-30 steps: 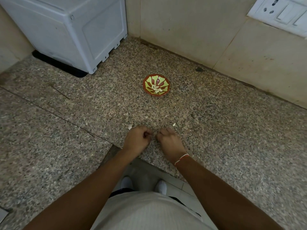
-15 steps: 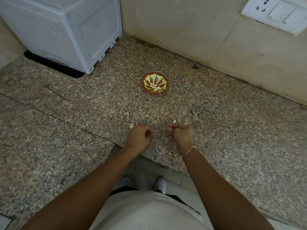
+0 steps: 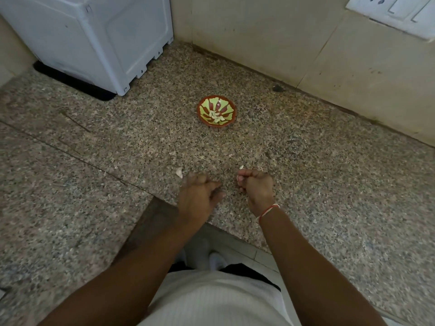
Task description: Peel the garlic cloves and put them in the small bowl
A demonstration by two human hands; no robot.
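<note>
The small red bowl with a green pattern (image 3: 200,108) stands on the granite counter, with several peeled garlic cloves (image 3: 216,116) in it. Both hands hover over the counter's near edge, well short of the bowl. My right hand (image 3: 257,188) is curled, and its fingertips pinch a small white garlic clove (image 3: 238,178). My left hand (image 3: 196,196) is blurred, with curled fingers; I see nothing held in it. A white garlic piece (image 3: 179,172) lies on the counter by the left hand. Another white garlic piece (image 3: 241,167) lies just beyond the right hand.
A white appliance (image 3: 94,36) on a black base stands at the back left. The tiled wall (image 3: 282,43) runs behind the bowl, with a switch plate (image 3: 395,12) at the top right. The counter's front edge (image 3: 211,225) is under my wrists.
My hands, close together a second ago, have drawn apart. The right hand moved right and the left came back a little. The bowl and the loose pieces stayed put.
</note>
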